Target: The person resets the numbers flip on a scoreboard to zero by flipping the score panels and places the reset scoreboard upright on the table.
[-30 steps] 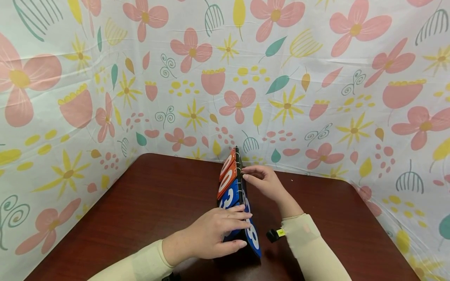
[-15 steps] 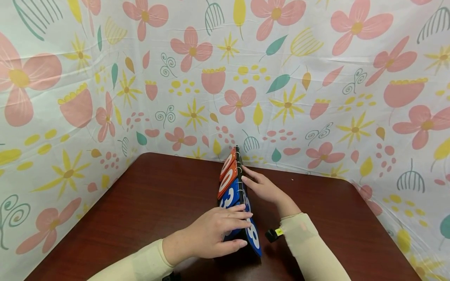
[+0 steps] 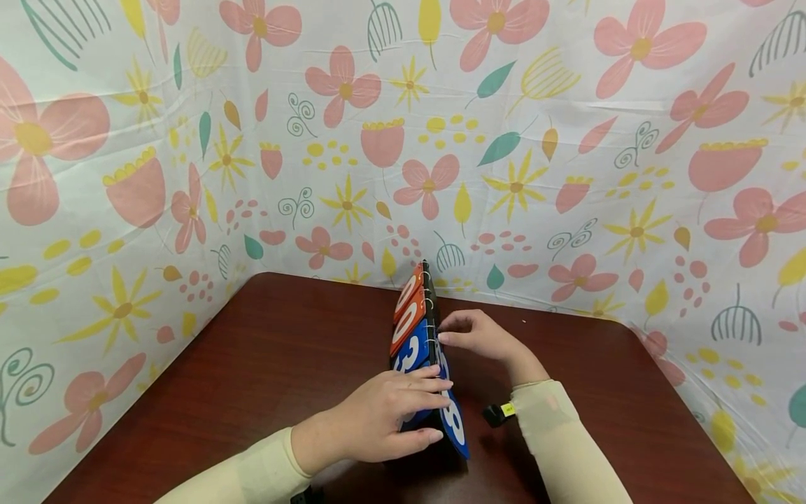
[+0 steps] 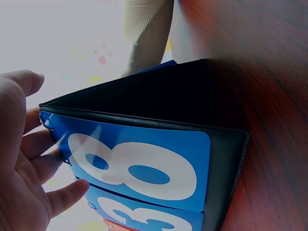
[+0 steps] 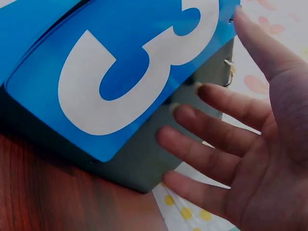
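Note:
A tent-shaped flip scoreboard stands on the table, its ringed top ridge running away from me. Red cards with white zeros and a blue 3 show on its left face; blue 3 and 8 cards hang on the right. My left hand lies across the near end of the ridge, fingers over the top and thumb apart. In the left wrist view, its fingers meet the ringed edge of the blue 8 card. Beside the right face, my right hand has its thumb at the blue 3 card's ringed edge and its fingers spread before the bare black backing.
The dark reddish-brown tabletop extends around the scoreboard. Flower-printed cloth hangs behind and along both sides. A small black device with a yellow label sits at the right wrist.
My right hand first straightened its fingers along the right face, then drew back slightly toward me and bent them again. The left hand and scoreboard stay in place.

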### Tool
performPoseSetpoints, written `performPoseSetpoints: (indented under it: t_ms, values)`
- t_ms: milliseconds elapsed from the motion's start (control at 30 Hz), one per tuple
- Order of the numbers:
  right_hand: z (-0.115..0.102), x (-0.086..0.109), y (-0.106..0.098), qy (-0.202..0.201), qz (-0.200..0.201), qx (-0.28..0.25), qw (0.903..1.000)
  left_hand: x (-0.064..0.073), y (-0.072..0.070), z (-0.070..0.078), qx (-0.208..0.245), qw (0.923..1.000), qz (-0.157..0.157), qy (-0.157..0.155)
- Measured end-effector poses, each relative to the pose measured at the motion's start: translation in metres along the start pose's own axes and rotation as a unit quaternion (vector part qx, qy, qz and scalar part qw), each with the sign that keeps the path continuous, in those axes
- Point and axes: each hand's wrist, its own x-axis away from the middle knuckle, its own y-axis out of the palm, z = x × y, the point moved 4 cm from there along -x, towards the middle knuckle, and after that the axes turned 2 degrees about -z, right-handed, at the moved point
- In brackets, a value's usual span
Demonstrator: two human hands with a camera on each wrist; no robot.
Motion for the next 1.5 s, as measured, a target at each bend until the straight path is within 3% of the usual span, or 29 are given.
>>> performPoseSetpoints:
  t_ms: [133,233,467,633,900,1267,1500]
  values:
    - [0.004,0.0,0.008,-0.004,-0.083,-0.015,0.9964,0.0,0.0,0.0,-0.002,1.0,0.0,0.003]
    - [0.008,0.001,0.011,-0.002,-0.116,-0.026,0.9929,-0.001,0.0,0.001,-0.004,1.0,0.0,0.005]
    - [0.016,0.003,0.006,0.012,-0.102,-0.061,0.9928,-0.002,0.0,0.0,0.005,1.0,-0.001,0.003]
    - [0.013,0.003,0.002,-0.017,-0.103,-0.079,0.9914,-0.001,0.0,-0.001,0.015,0.9999,-0.004,-0.006]
    - [0.005,0.006,-0.005,-0.043,-0.101,-0.054,0.9925,-0.001,0.0,0.0,0.016,0.9998,-0.004,-0.007]
    - [-0.014,0.013,-0.017,-0.033,-0.102,0.026,0.9939,-0.001,-0.001,0.0,0.024,0.9996,-0.01,-0.013]
    - [-0.025,0.017,-0.021,-0.016,-0.088,0.067,0.9937,0.0,0.0,0.0,0.0,0.9999,-0.016,-0.004]
